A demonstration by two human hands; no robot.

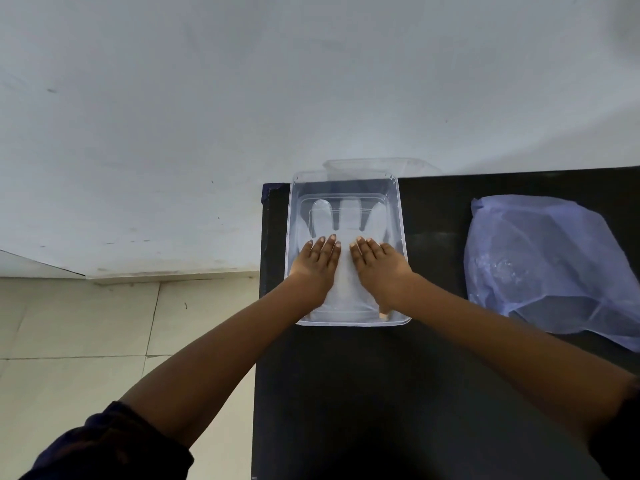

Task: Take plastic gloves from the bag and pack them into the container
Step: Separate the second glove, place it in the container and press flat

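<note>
Both hands flat, fingers spread, gripping nothing: left hand (317, 268) and right hand (379, 268) press side by side on clear plastic gloves (346, 223) lying inside the container (401, 216). Container sits at the black counter (346, 393) far-left corner. Bag (550, 268) lies well right.

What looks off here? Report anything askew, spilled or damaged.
Little stands out. The container sits square near the table's left edge, the glove flat inside under the left hand and right hand. The bag lies crumpled to the right. Nothing spilled or torn.
</note>
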